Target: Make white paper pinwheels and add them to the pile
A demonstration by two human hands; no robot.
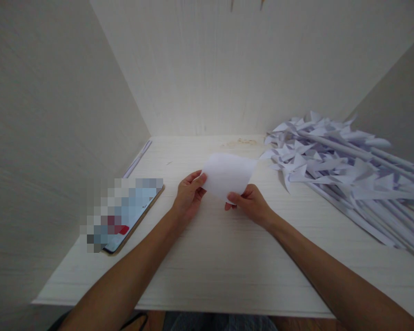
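Pinching a sheet of paper [229, 174] over the table [227, 264] in the head view, with the left hand [189, 194] at its left edge and the right hand [249, 203] at its near edge. Apparently positioning it, likely needing even pressure next.

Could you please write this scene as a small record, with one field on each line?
Left hand: holds the left edge of the sheet, thumb on top
Right hand: holds the near edge, toward the right, thumb on top
Item held: one white paper sheet, no marks visible
On the left: a phone, partly pixelated; behind it, a thin white strip
On the right: a heap of white paper pinwheels with sticks; exact count unclear
Surface: pale table against a light wall
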